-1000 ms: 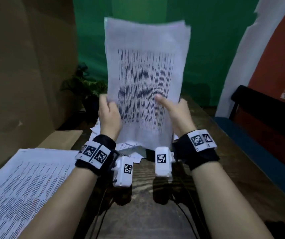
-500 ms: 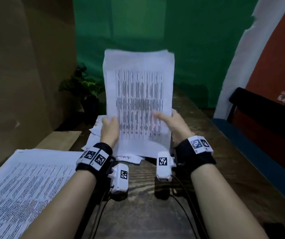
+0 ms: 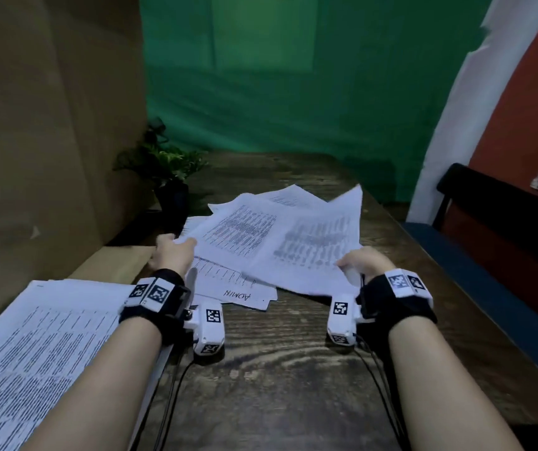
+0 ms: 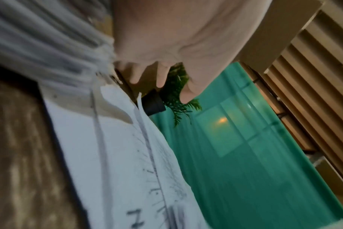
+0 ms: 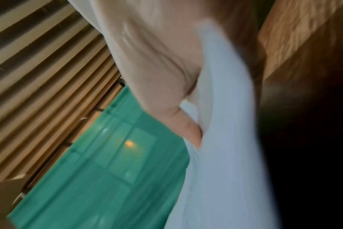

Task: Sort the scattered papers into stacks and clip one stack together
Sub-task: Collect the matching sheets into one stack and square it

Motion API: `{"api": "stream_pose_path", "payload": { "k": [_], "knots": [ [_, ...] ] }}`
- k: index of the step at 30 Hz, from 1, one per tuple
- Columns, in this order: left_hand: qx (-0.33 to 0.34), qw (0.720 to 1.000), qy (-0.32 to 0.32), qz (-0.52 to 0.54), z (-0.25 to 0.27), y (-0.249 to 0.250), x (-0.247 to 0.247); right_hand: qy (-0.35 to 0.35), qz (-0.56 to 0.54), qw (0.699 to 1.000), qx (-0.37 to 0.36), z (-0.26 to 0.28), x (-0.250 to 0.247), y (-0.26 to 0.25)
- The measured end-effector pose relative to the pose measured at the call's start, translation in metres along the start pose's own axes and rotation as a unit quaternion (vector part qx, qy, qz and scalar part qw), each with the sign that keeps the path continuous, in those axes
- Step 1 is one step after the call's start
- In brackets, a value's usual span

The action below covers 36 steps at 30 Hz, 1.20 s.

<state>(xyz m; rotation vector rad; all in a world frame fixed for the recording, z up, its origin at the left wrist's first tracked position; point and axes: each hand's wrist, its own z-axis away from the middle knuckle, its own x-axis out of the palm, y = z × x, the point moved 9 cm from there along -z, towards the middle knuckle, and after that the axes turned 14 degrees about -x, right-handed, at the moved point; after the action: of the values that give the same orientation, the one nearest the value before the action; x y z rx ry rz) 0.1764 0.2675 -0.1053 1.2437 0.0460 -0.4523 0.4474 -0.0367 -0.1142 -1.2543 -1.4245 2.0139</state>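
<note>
Both hands hold printed papers low over the wooden table (image 3: 280,369). My left hand (image 3: 176,244) pinches the near left corner of a printed sheaf (image 3: 241,229). My right hand (image 3: 347,265) pinches the near edge of another printed sheet (image 3: 316,249), which fans off to the right. In the right wrist view the thumb (image 5: 190,133) presses on that white sheet (image 5: 225,139). The left wrist view shows curled fingers (image 4: 139,75) beside the blurred sheaf (image 4: 49,51). Under them a sheet marked ADMIN (image 3: 238,294) lies flat on the table. A sorted stack (image 3: 33,353) lies at the near left.
A small potted plant (image 3: 167,167) stands at the table's far left, against a brown cardboard wall (image 3: 49,125). A green curtain (image 3: 293,76) hangs behind the table. A dark chair (image 3: 489,222) stands past the right edge. Cables (image 3: 170,402) run from the wrist cameras across the near table.
The papers were held upright in front of me; they have come down almost flat over the table and spread apart, one part in each hand. Both hands moved outward and lower.
</note>
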Motion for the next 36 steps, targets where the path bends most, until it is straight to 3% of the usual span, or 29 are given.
{"api": "stream_pose_path", "payload": {
  "k": [4, 7, 11, 14, 17, 20, 23, 25, 28, 30, 32, 34, 36],
  "knots": [
    [-0.035, 0.998, -0.047, -0.018, -0.036, -0.019, 0.008, -0.023, 0.05, 0.998, 0.041, 0.0, -0.012, 0.016],
    [-0.052, 0.995, -0.061, -0.066, -0.071, -0.038, 0.021, -0.036, 0.024, 0.998, 0.045, 0.0, -0.007, 0.018],
    [-0.014, 0.99, -0.115, -0.075, -0.005, -0.016, 0.026, -0.051, 0.061, 0.996, 0.04, 0.001, -0.004, 0.018],
    [0.063, 0.984, -0.104, -0.132, 0.019, 0.007, 0.026, -0.07, 0.1, 0.992, 0.039, 0.003, -0.005, 0.013],
    [0.178, 0.961, -0.034, -0.209, 0.049, 0.046, 0.013, -0.09, 0.146, 0.984, 0.038, 0.004, -0.011, 0.014],
    [0.246, 0.939, 0.001, -0.24, 0.083, 0.08, -0.01, -0.107, 0.165, 0.98, 0.024, 0.001, -0.017, 0.017],
    [0.291, 0.932, 0.046, -0.212, 0.107, 0.111, -0.046, -0.143, 0.213, 0.966, 0.026, -0.004, -0.021, 0.024],
    [0.358, 0.909, 0.113, -0.179, 0.135, 0.134, -0.072, -0.162, 0.234, 0.959, 0.004, -0.005, -0.02, 0.019],
    [0.431, 0.875, 0.195, -0.104, 0.169, 0.158, -0.108, -0.205, 0.332, 0.92, 0.002, 0.016, -0.015, 0.007],
    [0.442, 0.876, 0.19, -0.017, 0.177, 0.165, -0.127, -0.211, 0.37, 0.905, -0.003, 0.026, -0.017, -0.004],
    [0.435, 0.88, 0.167, 0.093, 0.176, 0.166, -0.142, -0.182, 0.362, 0.914, -0.02, 0.033, -0.024, -0.023],
    [0.405, 0.885, 0.164, 0.162, 0.167, 0.158, -0.144, -0.117, 0.275, 0.951, -0.086, 0.037, -0.03, -0.056],
    [0.374, 0.898, 0.153, 0.176, 0.159, 0.147, -0.125, -0.083, 0.045, 0.985, -0.147, 0.047, -0.03, -0.087]
  ]
}}
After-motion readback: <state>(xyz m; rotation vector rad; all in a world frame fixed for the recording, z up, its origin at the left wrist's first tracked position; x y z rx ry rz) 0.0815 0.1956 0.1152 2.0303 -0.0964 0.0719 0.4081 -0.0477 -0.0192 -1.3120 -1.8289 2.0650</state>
